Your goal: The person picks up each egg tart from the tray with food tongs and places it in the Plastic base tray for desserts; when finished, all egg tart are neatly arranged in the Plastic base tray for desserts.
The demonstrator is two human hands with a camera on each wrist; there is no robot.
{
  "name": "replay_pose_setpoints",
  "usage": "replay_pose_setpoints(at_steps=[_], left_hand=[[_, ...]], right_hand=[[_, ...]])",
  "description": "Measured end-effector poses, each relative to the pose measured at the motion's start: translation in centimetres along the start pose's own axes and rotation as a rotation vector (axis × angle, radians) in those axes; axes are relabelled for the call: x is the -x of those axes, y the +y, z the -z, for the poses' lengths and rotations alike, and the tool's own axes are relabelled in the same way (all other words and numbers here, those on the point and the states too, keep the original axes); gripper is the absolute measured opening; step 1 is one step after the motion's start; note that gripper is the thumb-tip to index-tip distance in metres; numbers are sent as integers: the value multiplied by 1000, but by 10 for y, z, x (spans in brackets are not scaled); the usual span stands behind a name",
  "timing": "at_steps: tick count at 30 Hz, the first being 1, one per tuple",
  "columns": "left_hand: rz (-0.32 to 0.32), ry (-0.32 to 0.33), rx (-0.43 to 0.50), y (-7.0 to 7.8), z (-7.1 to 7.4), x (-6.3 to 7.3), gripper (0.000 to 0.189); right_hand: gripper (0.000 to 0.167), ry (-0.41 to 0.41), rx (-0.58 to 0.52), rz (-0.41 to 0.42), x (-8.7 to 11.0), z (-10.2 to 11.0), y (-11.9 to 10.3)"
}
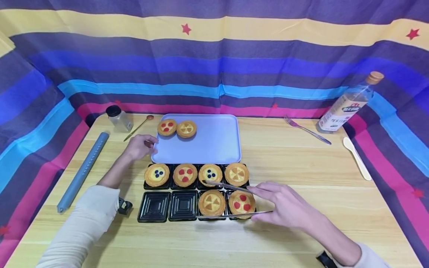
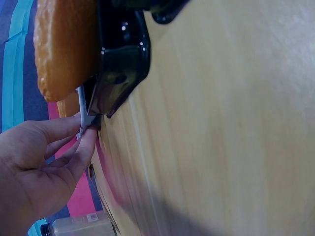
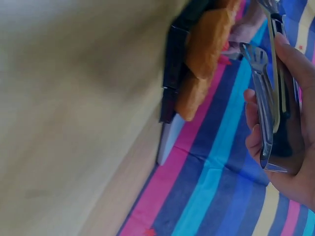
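Note:
My left hand [image 1: 139, 146] pinches the left edge of a pale lavender tray [image 1: 207, 149] between thumb and fingers. Two tarts, one red-dotted [image 1: 167, 127] and one with tan wedges [image 1: 186, 128], lie at the tray's back left. My right hand [image 1: 285, 204] holds metal tongs [image 3: 266, 110], their arms spread with nothing between the tips. They hover over the right part of two rows of black plastic holders. The back row carries several tarts, including a blue-dotted one [image 1: 156, 175]. In front, a wedge-topped tart [image 1: 212, 203] and a red-dotted tart [image 1: 242, 203] sit beside two ridged black holders [image 1: 183, 205].
Behind my left arm lie a grey-blue rod [image 1: 83, 171], a lidded jar [image 1: 120, 120] and a thin long-handled spoon [image 1: 138, 128]. At the right are a fork [image 1: 306, 129], a clear labelled bottle [image 1: 346, 108] and a cream spoon [image 1: 357, 159]. Striped cloth [image 1: 214, 67] surrounds the table.

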State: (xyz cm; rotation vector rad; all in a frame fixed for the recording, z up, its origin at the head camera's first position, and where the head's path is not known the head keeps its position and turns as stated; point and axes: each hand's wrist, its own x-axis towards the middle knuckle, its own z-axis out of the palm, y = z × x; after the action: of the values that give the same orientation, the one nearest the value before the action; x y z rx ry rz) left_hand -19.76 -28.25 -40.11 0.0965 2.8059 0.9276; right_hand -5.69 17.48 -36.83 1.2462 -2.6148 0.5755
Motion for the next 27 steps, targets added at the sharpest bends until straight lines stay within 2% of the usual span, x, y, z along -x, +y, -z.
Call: replay_pose_setpoints(at_steps=[5, 14, 21, 27], left_hand=[[8, -3, -2, 1, 1, 1, 34], [5, -4, -3, 2, 0, 3, 34], [14, -6, 16, 2, 0, 3, 33], [14, -5, 21, 1, 0, 3, 33]], right_hand=[[67, 9, -1, -48, -30, 2, 6], [70, -7, 44, -200, -104, -8, 35], [66, -74, 96, -279, -153, -25, 54], [64, -143, 96, -354, -178, -41, 60]])
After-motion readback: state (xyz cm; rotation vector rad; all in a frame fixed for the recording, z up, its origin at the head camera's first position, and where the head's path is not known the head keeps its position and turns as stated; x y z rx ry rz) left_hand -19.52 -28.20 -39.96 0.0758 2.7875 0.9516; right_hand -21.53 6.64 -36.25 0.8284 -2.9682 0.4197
